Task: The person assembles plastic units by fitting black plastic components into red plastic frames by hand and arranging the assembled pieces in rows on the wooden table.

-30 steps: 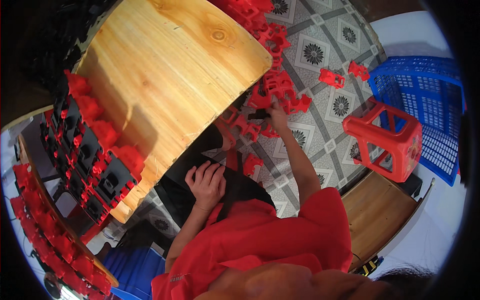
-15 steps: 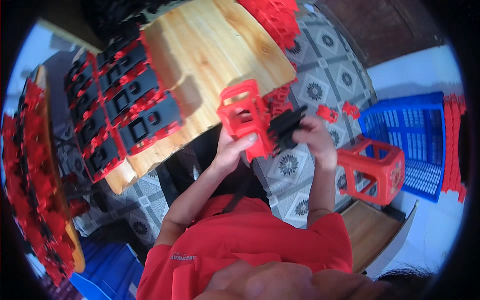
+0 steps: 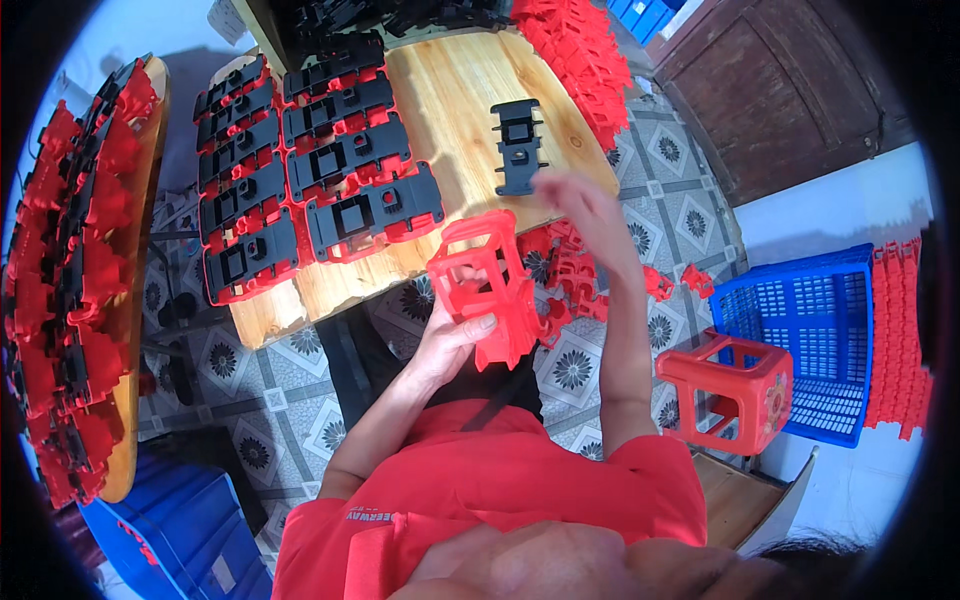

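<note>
My left hand (image 3: 452, 340) is closed round a red plastic frame (image 3: 512, 315) with open windows, held in front of my lap by the table's near edge. Its thumb presses on the frame's lower part. A flat black plastic plate (image 3: 517, 180) with a square opening lies on the wooden table. Beside the plate's near end is my right hand (image 3: 582, 207), slightly blurred, its fingers loosely extended with nothing seen in them. Whether its fingertips touch the plate I cannot tell.
Rows of red frames topped with black plates (image 3: 345, 160) cover the left of the wooden table (image 3: 440, 80). Red parts (image 3: 575, 65) are heaped at its far right. A red stool (image 3: 735, 395) and blue crate (image 3: 800, 310) stand at right. More assembled pieces fill a board (image 3: 125, 420) at far left.
The black plate has gone from my right hand to the tabletop. My right hand has moved up and left, away from the red frame. My left hand still holds the frame, slightly lower.
</note>
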`<action>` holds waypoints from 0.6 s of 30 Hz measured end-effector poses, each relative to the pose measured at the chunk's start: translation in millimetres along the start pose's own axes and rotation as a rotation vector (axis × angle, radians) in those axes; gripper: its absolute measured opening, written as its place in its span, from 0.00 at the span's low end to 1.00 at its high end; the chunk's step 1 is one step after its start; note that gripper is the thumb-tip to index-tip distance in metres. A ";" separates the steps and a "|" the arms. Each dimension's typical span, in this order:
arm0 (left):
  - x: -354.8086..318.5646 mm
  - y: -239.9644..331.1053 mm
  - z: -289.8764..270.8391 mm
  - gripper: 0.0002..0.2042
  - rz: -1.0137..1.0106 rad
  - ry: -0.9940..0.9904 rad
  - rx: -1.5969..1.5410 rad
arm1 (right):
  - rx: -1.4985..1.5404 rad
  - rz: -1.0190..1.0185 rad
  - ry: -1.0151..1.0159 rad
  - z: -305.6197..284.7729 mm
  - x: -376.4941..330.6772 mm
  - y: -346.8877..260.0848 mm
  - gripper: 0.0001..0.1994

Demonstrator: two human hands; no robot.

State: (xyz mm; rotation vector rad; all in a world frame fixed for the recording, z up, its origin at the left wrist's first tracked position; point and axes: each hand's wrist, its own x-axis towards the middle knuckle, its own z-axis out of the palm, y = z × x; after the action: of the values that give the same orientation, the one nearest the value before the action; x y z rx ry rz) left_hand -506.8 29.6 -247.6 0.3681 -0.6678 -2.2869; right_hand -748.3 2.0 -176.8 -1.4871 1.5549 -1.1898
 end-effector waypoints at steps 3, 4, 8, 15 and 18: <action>4.7 -12.1 0.5 0.28 -0.077 -0.066 -0.127 | 0.327 0.001 -0.280 20.2 -61.5 -34.8 0.15; 4.1 -16.2 2.4 0.32 -0.105 -0.034 -0.135 | 0.046 -0.125 -0.120 30.9 -72.3 -47.8 0.17; 5.5 -27.7 7.1 0.45 0.183 -0.156 -0.147 | -0.730 -0.356 0.150 48.8 -99.8 -49.4 0.22; 8.9 -17.7 -2.8 0.37 -0.073 0.008 -0.273 | 0.111 0.082 0.224 22.6 -36.0 -19.4 0.14; 11.8 -22.1 -5.1 0.33 0.037 0.018 -0.246 | -0.518 -0.332 0.391 30.8 25.4 17.8 0.16</action>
State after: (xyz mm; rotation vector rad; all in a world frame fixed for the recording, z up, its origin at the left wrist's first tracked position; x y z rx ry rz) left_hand -525.2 33.0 -265.1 0.2562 -0.3745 -2.2941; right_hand -729.8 -29.2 -201.3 -1.9935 2.0478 -1.3952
